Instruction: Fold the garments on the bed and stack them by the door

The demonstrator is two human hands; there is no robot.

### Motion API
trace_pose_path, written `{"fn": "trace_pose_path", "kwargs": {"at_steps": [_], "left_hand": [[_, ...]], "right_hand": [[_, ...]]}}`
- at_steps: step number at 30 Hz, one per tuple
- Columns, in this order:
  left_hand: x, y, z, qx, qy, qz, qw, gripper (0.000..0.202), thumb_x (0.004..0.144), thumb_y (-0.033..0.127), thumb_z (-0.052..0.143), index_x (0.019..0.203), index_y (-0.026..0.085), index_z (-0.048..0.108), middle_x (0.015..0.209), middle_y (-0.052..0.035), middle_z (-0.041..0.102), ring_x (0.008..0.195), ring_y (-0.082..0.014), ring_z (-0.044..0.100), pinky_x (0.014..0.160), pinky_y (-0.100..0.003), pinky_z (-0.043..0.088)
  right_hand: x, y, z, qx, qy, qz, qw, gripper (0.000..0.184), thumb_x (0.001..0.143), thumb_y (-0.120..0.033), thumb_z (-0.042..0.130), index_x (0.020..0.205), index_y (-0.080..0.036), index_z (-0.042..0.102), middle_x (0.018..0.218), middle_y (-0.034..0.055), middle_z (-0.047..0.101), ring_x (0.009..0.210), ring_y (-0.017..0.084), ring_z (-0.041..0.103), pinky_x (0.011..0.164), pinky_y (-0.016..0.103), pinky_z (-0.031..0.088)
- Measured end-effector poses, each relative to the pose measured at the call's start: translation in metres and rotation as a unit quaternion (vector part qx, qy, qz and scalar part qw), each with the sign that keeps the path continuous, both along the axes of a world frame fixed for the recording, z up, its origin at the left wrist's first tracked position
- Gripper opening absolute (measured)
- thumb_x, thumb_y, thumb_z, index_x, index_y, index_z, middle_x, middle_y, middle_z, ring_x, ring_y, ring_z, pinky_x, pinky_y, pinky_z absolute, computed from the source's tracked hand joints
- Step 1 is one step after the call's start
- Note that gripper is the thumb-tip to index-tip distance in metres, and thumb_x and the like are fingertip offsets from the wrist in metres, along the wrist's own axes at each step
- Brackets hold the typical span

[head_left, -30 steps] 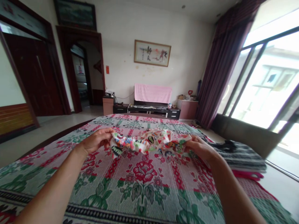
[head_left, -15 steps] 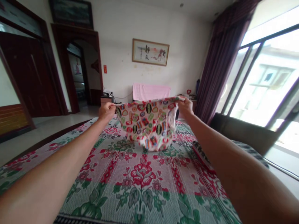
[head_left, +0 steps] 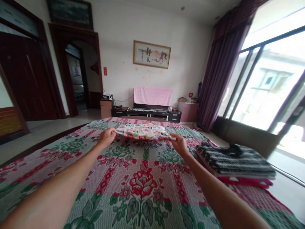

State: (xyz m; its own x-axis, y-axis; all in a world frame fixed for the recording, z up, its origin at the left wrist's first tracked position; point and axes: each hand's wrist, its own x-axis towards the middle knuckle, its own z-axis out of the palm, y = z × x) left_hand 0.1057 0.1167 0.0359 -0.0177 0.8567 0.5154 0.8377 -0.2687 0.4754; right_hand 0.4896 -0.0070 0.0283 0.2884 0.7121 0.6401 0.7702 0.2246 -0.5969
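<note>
A small white garment with a bright cartoon print (head_left: 143, 131) lies spread flat on the floral bedspread (head_left: 143, 187), far out in front of me. My left hand (head_left: 106, 136) pinches its left corner with closed fingers. My right hand (head_left: 179, 144) grips its right corner the same way. Both arms reach forward over the bed.
A folded stack of black-and-white striped clothes (head_left: 234, 160) rests on a red item at the bed's right edge. Beyond the bed stand a low black TV cabinet (head_left: 147, 113) under a pink cloth, a doorway at left, and big windows with a purple curtain (head_left: 214, 73) at right.
I held the garment bunched above the bed, raised it stretched wide in the air, then lowered it. It now lies flat on the bedspread, farther from me.
</note>
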Motion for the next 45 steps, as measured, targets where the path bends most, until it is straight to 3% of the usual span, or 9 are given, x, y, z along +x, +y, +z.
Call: {"fn": "trace_pose_path", "kwargs": {"at_steps": [3,5,8,14,25,30,34,37,45], "left_hand": [[-0.014,-0.006,-0.044,-0.047,0.044,-0.017,0.998,0.023,0.076,0.026,0.048,0.086,0.024,0.069,0.083,-0.0019,0.072,0.08,-0.0188,0.065,0.072,-0.023,0.044],[-0.02,-0.013,-0.061,-0.043,0.056,-0.031,0.997,0.023,0.076,0.024,0.048,0.086,0.024,0.068,0.089,-0.0023,0.072,0.085,-0.0182,0.065,0.076,-0.023,0.045],[-0.022,-0.022,-0.071,-0.023,0.04,-0.034,0.998,0.021,0.077,0.022,0.048,0.085,0.024,0.067,0.098,-0.0025,0.072,0.093,-0.0173,0.065,0.084,-0.022,0.045],[-0.025,-0.027,-0.077,-0.018,0.01,-0.035,0.999,0.021,0.077,0.021,0.049,0.087,0.024,0.067,0.107,-0.0031,0.07,0.096,-0.0181,0.064,0.092,-0.025,0.044],[-0.028,-0.037,-0.074,-0.042,0.052,-0.033,0.997,0.015,0.074,0.023,0.05,0.078,0.023,0.065,0.094,-0.0019,0.071,0.087,-0.0183,0.064,0.081,-0.024,0.045],[-0.026,-0.039,-0.072,-0.043,0.029,-0.019,0.998,0.017,0.074,0.025,0.052,0.081,0.023,0.067,0.091,-0.0012,0.072,0.078,-0.0167,0.064,0.076,-0.022,0.045],[-0.027,-0.038,-0.073,-0.041,0.043,-0.023,0.998,0.018,0.073,0.024,0.052,0.081,0.022,0.067,0.09,-0.0008,0.072,0.076,-0.0153,0.064,0.076,-0.021,0.045],[-0.028,-0.036,-0.074,-0.038,0.052,-0.027,0.998,0.02,0.073,0.022,0.05,0.083,0.022,0.067,0.091,0.0,0.072,0.078,-0.0146,0.064,0.077,-0.02,0.045],[-0.028,-0.041,-0.071,-0.029,0.03,-0.017,0.999,0.025,0.072,0.02,0.048,0.084,0.022,0.07,0.085,0.0005,0.073,0.075,-0.0142,0.064,0.073,-0.02,0.045]], "right_hand": [[-0.004,-0.011,-0.044,-0.079,-0.022,-0.003,0.997,0.024,0.07,-0.02,0.055,0.088,-0.019,0.07,0.091,0.0056,0.072,0.077,0.018,0.064,0.074,0.028,0.049],[-0.005,-0.016,-0.056,-0.098,-0.042,0.001,0.994,0.026,0.068,-0.017,0.053,0.087,-0.02,0.07,0.094,0.0053,0.072,0.08,0.018,0.065,0.078,0.029,0.049],[-0.005,-0.018,-0.058,-0.092,-0.059,0.017,0.994,0.025,0.067,-0.015,0.052,0.083,-0.021,0.069,0.097,0.0054,0.071,0.086,0.019,0.065,0.082,0.03,0.048],[-0.003,-0.024,-0.061,-0.059,-0.093,0.039,0.993,0.021,0.068,-0.013,0.049,0.079,-0.019,0.066,0.095,0.008,0.069,0.087,0.021,0.064,0.083,0.032,0.047],[0.001,-0.029,-0.064,-0.091,-0.141,-0.012,0.986,0.019,0.072,-0.013,0.047,0.072,-0.019,0.065,0.082,0.0074,0.065,0.076,0.02,0.062,0.072,0.028,0.046],[0.002,-0.027,-0.065,-0.065,-0.089,-0.064,0.992,0.026,0.074,-0.016,0.049,0.094,-0.014,0.065,0.108,0.0144,0.065,0.098,0.023,0.062,0.085,0.032,0.046],[0.0,-0.027,-0.062,-0.163,-0.058,-0.139,0.975,0.043,0.072,-0.022,0.059,0.113,-0.009,0.059,0.103,0.0168,0.068,0.095,0.027,0.064,0.081,0.034,0.047],[-0.001,-0.028,-0.06,-0.193,-0.051,-0.114,0.973,0.044,0.071,-0.023,0.061,0.113,-0.011,0.06,0.094,0.0121,0.072,0.089,0.025,0.066,0.078,0.03,0.047],[0.001,-0.028,-0.059,-0.127,-0.007,-0.054,0.99,0.032,0.068,-0.024,0.057,0.098,-0.017,0.066,0.092,0.0094,0.073,0.084,0.023,0.067,0.073,0.028,0.047]]}}
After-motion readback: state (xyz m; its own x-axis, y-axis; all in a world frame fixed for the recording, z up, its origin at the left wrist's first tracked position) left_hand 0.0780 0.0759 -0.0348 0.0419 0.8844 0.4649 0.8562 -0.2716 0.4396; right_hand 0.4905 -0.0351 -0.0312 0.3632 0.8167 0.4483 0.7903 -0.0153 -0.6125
